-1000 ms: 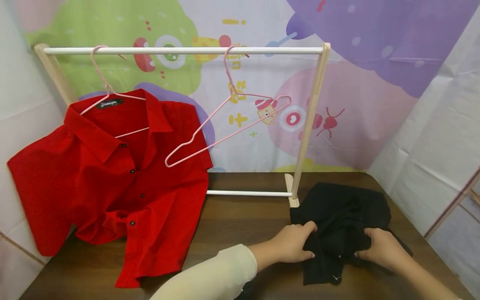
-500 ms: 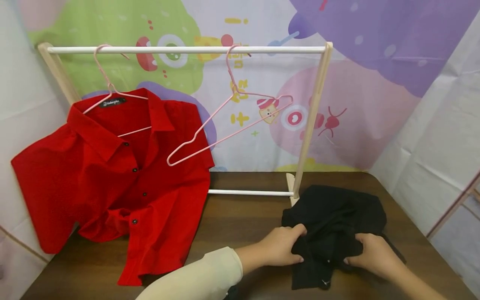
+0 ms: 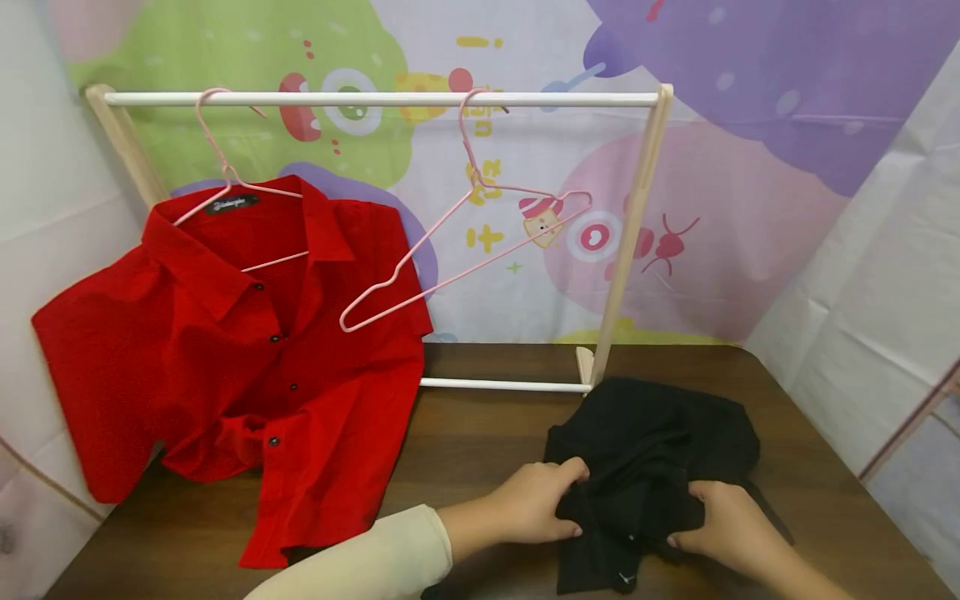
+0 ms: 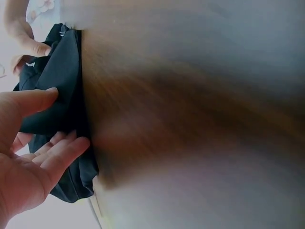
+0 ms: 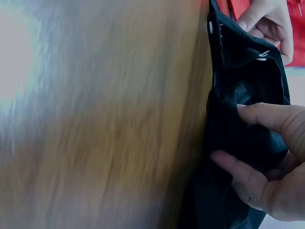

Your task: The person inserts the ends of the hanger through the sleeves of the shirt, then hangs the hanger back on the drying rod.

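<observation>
A crumpled black garment (image 3: pixel 652 433) lies on the table's right side, with small white marks near its front edge. My left hand (image 3: pixel 532 504) holds its left edge, thumb on top and fingers beneath, as the left wrist view shows. On the nearer right part of the cloth, my right hand (image 3: pixel 731 529) pinches a fold; in the right wrist view its thumb and fingers (image 5: pixel 243 174) press into the fabric. Behind, a red shirt (image 3: pixel 225 333) hangs on a pink hanger (image 3: pixel 217 142), its collar and upper buttons undone. A bare pink hanger (image 3: pixel 465 271) hangs to its right.
A rack with a white rail (image 3: pixel 375 99) and wooden posts (image 3: pixel 633 208) stands on the brown table (image 3: pixel 480 442). Its right foot is right behind the garment. A cartoon-printed cloth (image 3: pixel 750 208) covers the back, and pale sheets (image 3: pixel 885 292) line the sides.
Both hands have drawn the black garment left and closer to me, away from the rack's right foot. The head view has shifted slightly. Shirt and hangers stay on the rail.
</observation>
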The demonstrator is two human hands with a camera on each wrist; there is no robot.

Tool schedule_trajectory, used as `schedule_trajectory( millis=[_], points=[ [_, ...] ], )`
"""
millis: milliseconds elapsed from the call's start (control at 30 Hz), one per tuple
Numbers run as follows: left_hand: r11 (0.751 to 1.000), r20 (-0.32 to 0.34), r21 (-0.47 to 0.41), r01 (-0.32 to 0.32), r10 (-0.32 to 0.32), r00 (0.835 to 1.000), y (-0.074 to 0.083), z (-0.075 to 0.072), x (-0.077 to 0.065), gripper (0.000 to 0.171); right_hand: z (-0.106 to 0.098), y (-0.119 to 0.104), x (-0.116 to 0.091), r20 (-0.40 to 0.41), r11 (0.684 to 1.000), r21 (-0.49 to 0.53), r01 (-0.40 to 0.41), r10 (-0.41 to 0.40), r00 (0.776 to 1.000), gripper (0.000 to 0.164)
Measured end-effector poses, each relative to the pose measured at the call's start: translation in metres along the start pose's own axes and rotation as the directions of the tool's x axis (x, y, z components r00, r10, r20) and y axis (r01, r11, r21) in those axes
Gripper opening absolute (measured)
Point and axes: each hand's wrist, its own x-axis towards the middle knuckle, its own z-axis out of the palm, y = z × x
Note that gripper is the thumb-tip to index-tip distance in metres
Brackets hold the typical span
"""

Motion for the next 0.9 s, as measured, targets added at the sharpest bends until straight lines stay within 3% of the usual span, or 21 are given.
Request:
schedule_trajectory(
  millis=[300,567,900],
  points=[
    [0.999,-0.009,-0.032,0.023,-0.023,1.0,-0.007,-0.011,-0.024,0.053,0.011,-0.022,-0.002,0.027,0.999,0.044,-0.002,0.001,1.0,0.076],
    [0.992,-0.013,-0.091,0.086,-0.088,0.996,-0.019,-0.018,-0.048,0.05,0.019,-0.044,0.001,0.04,0.996,0.086,0.019,-0.022,0.999,0.074],
    [0.989,-0.048,-0.102,0.108,-0.114,0.992,-0.025,-0.026,-0.077,0.049,0.033,-0.07,0.008,0.009,0.99,0.098,0.099,-0.101,0.995,0.064]
  ],
)
